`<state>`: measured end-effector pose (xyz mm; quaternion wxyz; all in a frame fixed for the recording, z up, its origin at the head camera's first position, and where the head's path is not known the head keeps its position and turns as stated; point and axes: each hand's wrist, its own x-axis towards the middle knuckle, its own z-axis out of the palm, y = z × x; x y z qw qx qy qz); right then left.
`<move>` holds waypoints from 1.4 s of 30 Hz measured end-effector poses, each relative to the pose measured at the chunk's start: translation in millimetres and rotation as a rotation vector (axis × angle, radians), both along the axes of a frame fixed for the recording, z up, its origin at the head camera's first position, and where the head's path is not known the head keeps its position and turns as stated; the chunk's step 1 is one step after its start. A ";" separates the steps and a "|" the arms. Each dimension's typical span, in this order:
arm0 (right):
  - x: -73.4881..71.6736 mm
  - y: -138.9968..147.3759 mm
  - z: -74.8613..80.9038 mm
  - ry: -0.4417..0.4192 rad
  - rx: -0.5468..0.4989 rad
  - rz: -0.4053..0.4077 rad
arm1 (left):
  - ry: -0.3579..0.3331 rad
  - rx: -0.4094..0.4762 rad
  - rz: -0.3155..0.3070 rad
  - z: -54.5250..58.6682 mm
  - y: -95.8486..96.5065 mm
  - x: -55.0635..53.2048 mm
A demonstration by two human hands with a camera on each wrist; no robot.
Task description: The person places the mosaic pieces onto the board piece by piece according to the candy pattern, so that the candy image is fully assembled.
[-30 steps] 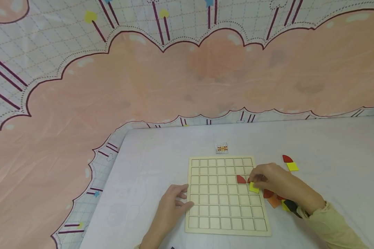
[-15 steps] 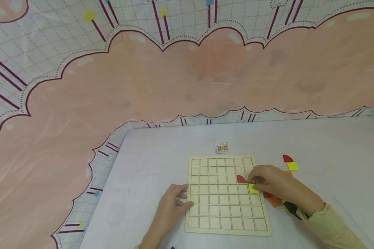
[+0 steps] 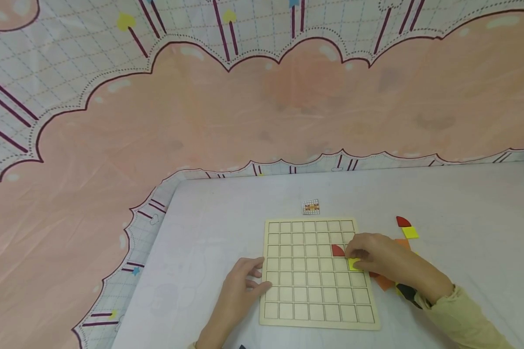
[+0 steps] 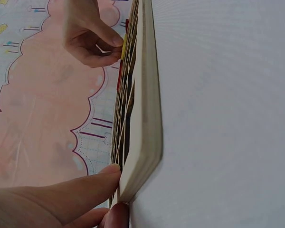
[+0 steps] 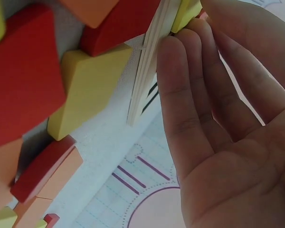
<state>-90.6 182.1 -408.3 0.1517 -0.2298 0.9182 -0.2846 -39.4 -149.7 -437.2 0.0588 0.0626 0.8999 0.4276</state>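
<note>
A wooden grid board [image 3: 301, 282] lies on the white table. My left hand [image 3: 240, 286] rests at its left edge, thumb tip on the rim and fingers beside it. At the board's right side my right hand [image 3: 382, 254] pinches a yellow square tile [image 3: 353, 264] between thumb and fingers. That tile lies in or on a cell of the right column; how flush it sits is hidden. A red quarter-circle tile [image 3: 338, 250] sits in a cell just left of my right fingertips. In the left wrist view, the thumb of the right hand [image 4: 88, 40] meets the yellow tile.
A small pattern card [image 3: 311, 207] lies beyond the board. Right of the board are a red quarter-circle piece [image 3: 403, 222], a yellow square [image 3: 410, 232] and orange pieces [image 3: 384, 282], partly under the right arm. A black object [image 3: 407, 293] shows at the right wrist.
My right hand has shifted slightly left and settled lower over the yellow tile, which moved a little left with it. The second red piece under the fingers is now covered. The left hand stays put.
</note>
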 end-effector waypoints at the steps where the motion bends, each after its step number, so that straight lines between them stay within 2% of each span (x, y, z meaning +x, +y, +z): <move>1: 0.1 -0.2 0.4 0.002 0.003 0.002 | 0.000 0.000 0.001 0.1 -0.1 0.0; 8: 1.8 1.8 4.6 0.035 0.011 0.039 | -0.005 0.000 -0.005 1.8 0.3 -0.3; 16: 8.0 8.4 8.4 0.090 -0.028 0.088 | -0.011 -0.003 0.000 2.3 0.4 0.0; 21: 9.1 16.1 10.5 0.079 -0.026 0.047 | -0.011 -0.003 0.000 2.0 0.3 0.2; 28: 9.0 25.4 7.5 0.078 0.039 0.006 | -0.006 -0.004 0.001 2.1 1.2 -0.4; 42: 10.6 44.9 -1.6 0.093 0.068 -0.031 | -0.001 -0.009 -0.004 2.0 1.5 -0.3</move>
